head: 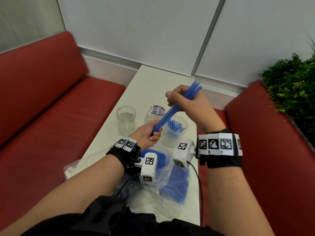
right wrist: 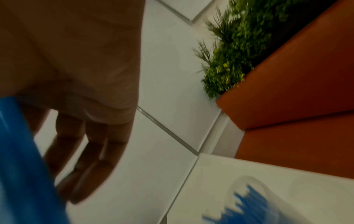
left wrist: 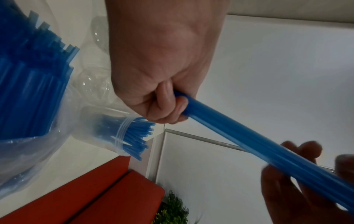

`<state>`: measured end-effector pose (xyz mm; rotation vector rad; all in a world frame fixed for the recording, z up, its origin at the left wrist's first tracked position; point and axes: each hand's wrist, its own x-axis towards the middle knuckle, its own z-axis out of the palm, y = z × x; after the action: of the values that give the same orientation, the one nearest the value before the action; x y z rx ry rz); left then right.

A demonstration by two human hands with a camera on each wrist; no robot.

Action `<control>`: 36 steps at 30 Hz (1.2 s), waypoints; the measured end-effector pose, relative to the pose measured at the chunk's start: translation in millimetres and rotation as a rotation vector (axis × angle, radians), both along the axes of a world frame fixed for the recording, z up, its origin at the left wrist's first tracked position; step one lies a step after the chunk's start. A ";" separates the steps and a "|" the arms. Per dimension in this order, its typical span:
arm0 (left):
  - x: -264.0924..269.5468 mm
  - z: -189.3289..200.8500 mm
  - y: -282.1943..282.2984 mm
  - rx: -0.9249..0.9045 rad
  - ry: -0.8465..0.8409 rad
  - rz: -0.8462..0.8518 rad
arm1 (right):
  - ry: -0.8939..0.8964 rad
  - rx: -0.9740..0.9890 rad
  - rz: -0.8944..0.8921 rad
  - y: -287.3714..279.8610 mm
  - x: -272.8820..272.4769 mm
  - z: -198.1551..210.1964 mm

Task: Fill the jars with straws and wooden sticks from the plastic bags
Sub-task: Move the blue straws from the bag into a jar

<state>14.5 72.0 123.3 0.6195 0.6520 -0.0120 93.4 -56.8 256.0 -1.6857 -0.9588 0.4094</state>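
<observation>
- Nearest to the person, on the white worktop (head: 150,79), a clear plastic bag (head: 163,183) of blue straws (head: 177,184) is seen lying open. A second bag (head: 80,166), with pale sticks inside, is seen to the left of it.
- Just beyond the straw bag, the left hand (head: 146,137) is held above the worktop. Its fingers (left wrist: 168,104) are clenched round the lower end of a bundle of straws (head: 172,109).
- Beside this hand, to the right, stands the jar with straws (head: 175,132); it is already partly filled.
- The bundle is held slanting up and away from the straw bag. Its upper part is grasped by the right hand (head: 185,103), thumb on top, and the tips are fanned out past the fingers.
- Beyond the filled jar, an empty jar (head: 126,120) and a labelled jar (head: 156,113) are seen, not yet filled.
- Probably the bundle is being squared before insertion. The ends should be made even first, and the bundle should be turned upright over a jar mouth.
- It is better that the grip is loosened only when the lower ends are inside the rim, otherwise loose straws may slip onto the worktop.
</observation>
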 end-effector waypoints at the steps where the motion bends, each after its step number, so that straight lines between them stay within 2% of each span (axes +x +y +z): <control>1: -1.0 -3.4 2.6 0.010 0.013 0.015 | -0.039 -0.079 0.011 -4.2 5.6 4.7; 4: -3.7 -14.0 7.6 0.033 0.029 0.022 | -0.021 -0.265 0.088 -17.1 18.0 14.9; 8: -0.6 -23.3 6.9 0.029 0.061 0.048 | 0.067 -0.278 0.097 -22.7 21.7 16.6; 12: 5.7 -24.0 9.1 0.007 0.103 0.132 | 0.050 -0.160 -0.068 -26.2 33.4 21.8; 14: 6.4 -25.1 13.1 0.098 0.117 0.107 | -0.012 -0.076 -0.227 -23.9 44.0 21.3; 16: 8.0 -25.6 14.8 0.294 0.138 0.018 | -0.085 -0.019 -0.413 -17.3 53.1 11.0; 18: 9.4 -26.0 12.8 0.575 0.183 -0.113 | -0.148 -0.046 -0.539 -8.5 59.3 -9.7; 20: 11.0 -31.0 9.1 0.878 0.217 -0.260 | -0.157 -0.107 -0.604 -0.8 63.2 -37.0; 22: 12.4 -37.7 4.0 1.099 0.212 -0.411 | -0.113 -0.170 -0.639 4.8 64.8 -64.1; 27: 11.3 -51.2 -13.6 1.565 0.157 -0.865 | -0.005 -0.266 -0.592 13.8 60.1 -114.9; 31: -0.1 -68.8 -33.0 1.960 0.216 -1.242 | 0.141 -0.334 -0.488 13.4 56.4 -136.0; 34: -10.0 -81.4 -42.1 2.180 0.229 -1.318 | 0.185 -0.288 -0.454 10.7 53.4 -143.3; 36: -11.9 -84.2 -43.9 2.252 0.223 -1.302 | 0.095 -0.252 -0.475 10.3 50.5 -145.3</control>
<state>2.6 28.0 39.1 3.1614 0.0571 -0.6368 143.9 -46.5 110.7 -2.0335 -0.4248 0.2939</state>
